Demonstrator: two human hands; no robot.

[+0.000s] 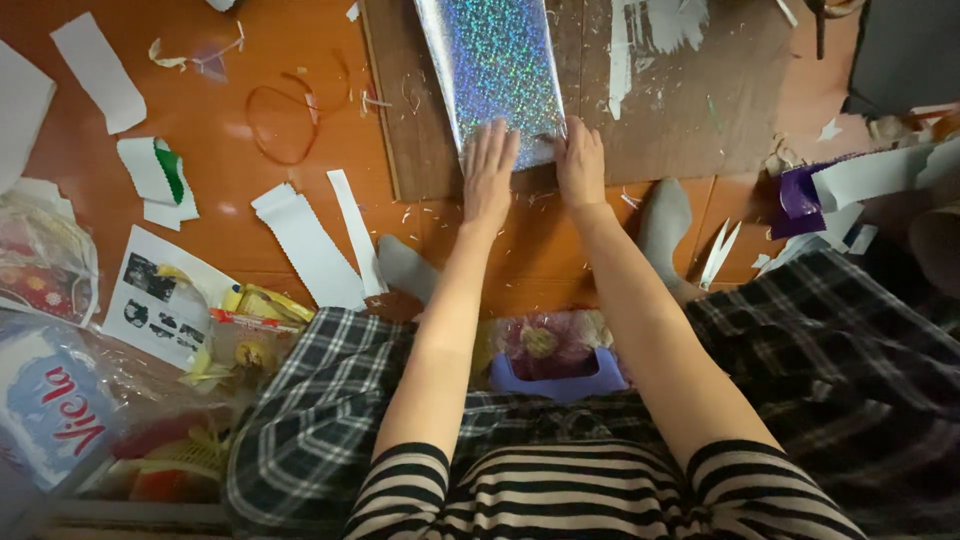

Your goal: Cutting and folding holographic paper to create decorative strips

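Now the holographic sheet [495, 70] runs lengthwise away; left hand [488, 175] and right hand [580, 165] press flat, fingers spread, on its near edge.

Both hands press flat on the near end of a holographic silver sheet [497, 70]: left hand [489, 175] and right hand [580, 165] on its near corners, over a brown board [690, 110].
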